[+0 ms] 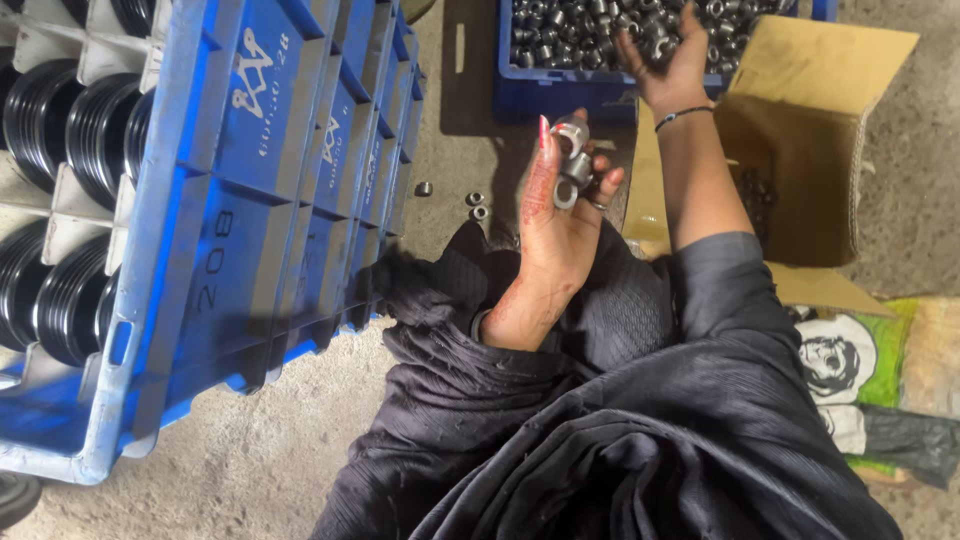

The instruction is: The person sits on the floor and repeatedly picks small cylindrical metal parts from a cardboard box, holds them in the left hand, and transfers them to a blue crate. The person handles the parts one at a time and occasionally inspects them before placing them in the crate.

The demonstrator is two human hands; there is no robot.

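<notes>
The left hand [553,215] is gripping 3 steel rings [572,160] stacked at its fingertips while the right hand [662,62] is digging, fingers curled, into the blue crate [560,92] of rings — small, hard, likely slippery and heavy for their size — best pinched across the outer wall.

Dark sleeves, black wrist bangle [683,117], finger ring [597,205]

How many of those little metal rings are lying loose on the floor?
3 rings lie on the floor: one nearest the blue crate, one further right, one just below it. Others may be hidden under the left hand or the dark cloth.
</notes>
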